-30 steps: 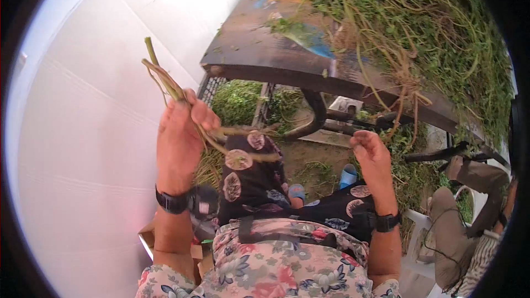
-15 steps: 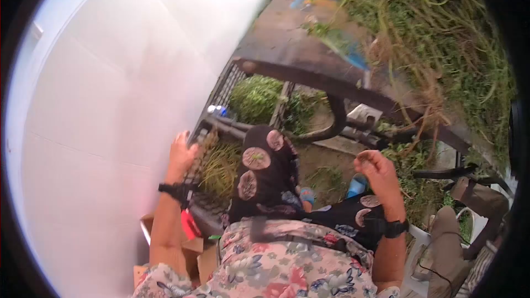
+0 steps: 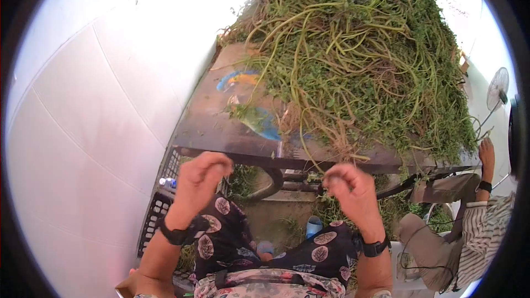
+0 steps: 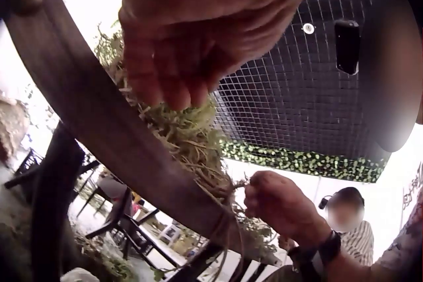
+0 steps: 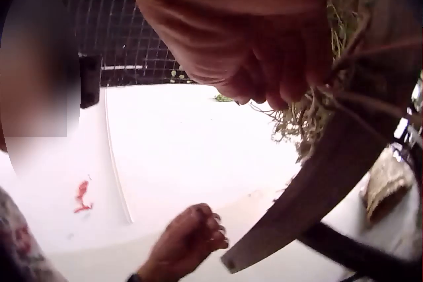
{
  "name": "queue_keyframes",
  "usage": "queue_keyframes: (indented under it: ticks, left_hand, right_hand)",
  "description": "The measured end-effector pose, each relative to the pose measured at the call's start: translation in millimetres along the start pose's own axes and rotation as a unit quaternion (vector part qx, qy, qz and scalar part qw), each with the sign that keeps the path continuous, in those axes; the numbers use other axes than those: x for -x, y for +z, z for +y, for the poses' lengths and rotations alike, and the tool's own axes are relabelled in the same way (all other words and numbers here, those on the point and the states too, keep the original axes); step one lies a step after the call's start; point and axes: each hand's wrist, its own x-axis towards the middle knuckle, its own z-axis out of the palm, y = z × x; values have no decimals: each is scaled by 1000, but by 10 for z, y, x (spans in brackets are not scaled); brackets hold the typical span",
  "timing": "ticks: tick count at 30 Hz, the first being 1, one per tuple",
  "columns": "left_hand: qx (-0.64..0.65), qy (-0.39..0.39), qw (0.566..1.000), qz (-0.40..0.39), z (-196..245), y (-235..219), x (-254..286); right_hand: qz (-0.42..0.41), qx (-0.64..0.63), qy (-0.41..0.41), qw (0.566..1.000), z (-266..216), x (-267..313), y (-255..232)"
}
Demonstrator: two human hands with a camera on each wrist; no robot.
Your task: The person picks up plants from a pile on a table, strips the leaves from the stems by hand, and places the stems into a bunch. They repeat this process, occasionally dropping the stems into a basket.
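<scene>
A big heap of green leafy stems (image 3: 359, 66) lies on the dark table (image 3: 207, 124), its brown roots (image 3: 342, 138) towards the near edge. My left hand (image 3: 197, 183) is at the table's near left edge, its fingers bent loosely over nothing; the left wrist view shows this hand (image 4: 198, 37) with no stem in it. Just below the roots is my right hand (image 3: 353, 196), fingers loosely curved. One long stem hangs close to its fingertips. In the right wrist view stems pass beside this hand's fingers (image 5: 291, 90); whether they touch is unclear.
Black crates (image 3: 156, 215) stand low at the left by the white wall (image 3: 72, 132). More greens lie under the table, among its dark legs. A person in a striped sleeve (image 3: 488, 223) sits at the right, near a fan (image 3: 497, 88).
My left hand held several stems a second ago, then let them go down at the left, and has come back up to the table edge. The head view has shifted towards the heap.
</scene>
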Motion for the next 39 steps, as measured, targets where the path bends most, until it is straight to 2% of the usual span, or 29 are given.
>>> queue_keyframes:
  ticks: [2, 3, 6, 9, 12, 13, 16, 19, 20, 22, 25, 28, 29, 32, 35, 38, 39]
  left_hand:
    - [12, 26, 999, -44, 117, 237, -149]
    - [40, 30, 997, -61, 128, 363, -196]
    - [61, 62, 991, -99, 149, 644, -288]
    - [41, 62, 990, -117, 105, 763, -347]
    - [44, 49, 991, -119, 76, 848, -381]
    - [41, 58, 991, -111, 93, 866, -390]
    - [42, 54, 992, -106, 93, 877, -383]
    - [44, 52, 992, -111, 88, 854, -388]
    - [46, 53, 991, -112, 83, 850, -388]
    - [52, 51, 991, -109, 78, 848, -383]
    - [75, 32, 990, -111, 22, 862, -384]
    - [125, -1, 986, -111, 14, 874, -361]
    - [144, -13, 983, -111, 17, 871, -359]
    - [136, -27, 982, -125, -6, 856, -332]
    - [118, -16, 982, -144, 29, 842, -315]
    - [99, 16, 986, -135, 47, 841, -287]
    - [108, 8, 985, -134, 47, 853, -264]
  right_hand:
    - [132, 155, -97, 974, -85, -144, -127]
    - [168, 188, -127, 959, -126, -206, -157]
    - [221, 222, -125, 941, -60, -268, -218]
    - [216, 286, -135, 924, 81, -215, -285]
    - [249, 361, -175, 882, 157, -311, -278]
    - [241, 352, -156, 891, 129, -336, -263]
    - [179, 366, -214, 888, 185, -459, -247]
    - [174, 257, -92, 946, 230, -575, -312]
    - [211, 170, -122, 955, 211, -623, -398]
    - [278, -9, -177, 944, 154, -704, -623]
    - [384, -198, -137, 891, -36, -649, -867]
    - [333, -332, -52, 881, 42, -663, -958]
    - [307, -359, -59, 879, 156, -651, -1021]
    - [315, -373, -124, 864, -32, -539, -1065]
    - [318, -358, -91, 873, 248, -592, -1159]
    - [381, -428, -202, 794, -31, -496, -1222]
    - [358, -397, -207, 819, 27, -515, -1292]
